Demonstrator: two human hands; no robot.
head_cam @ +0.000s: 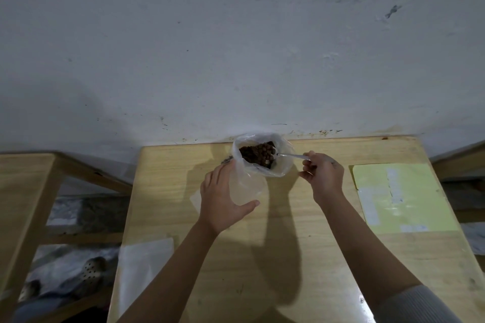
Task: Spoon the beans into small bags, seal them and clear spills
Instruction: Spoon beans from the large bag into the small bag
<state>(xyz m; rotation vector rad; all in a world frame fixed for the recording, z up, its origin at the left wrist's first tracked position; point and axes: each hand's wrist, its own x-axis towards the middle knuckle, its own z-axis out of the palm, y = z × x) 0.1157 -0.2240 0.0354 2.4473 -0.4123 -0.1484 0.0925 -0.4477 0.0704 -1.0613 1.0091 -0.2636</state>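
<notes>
Grey, scuffed plaster wall (236, 47) fills the upper half of the head view, and below it a pale wooden tabletop (301, 231) runs toward the camera. At the tabletop's far edge, against the wall, sits a large clear bag (284, 165) with its mouth open upward, holding the dark beans (256, 155). The right hand (324, 177) has its fingers curled round the handle of a metal spoon (291, 156), whose long axis lies nearly level, pointing left from the hand into the bag so that the bowl rests among the beans. The left hand (223, 199) holds a small clear bag (246, 189), fingers along its left side and thumb hooked under its bottom corner; it appears empty. It lies just below and left of the large bag's mouth, touching or overlapping it, so the loaded spoon would likely need only a short swing toward the camera and left. More flat bags (144, 270) lie near left; a yellow-green sheet (401, 196) lies right.
</notes>
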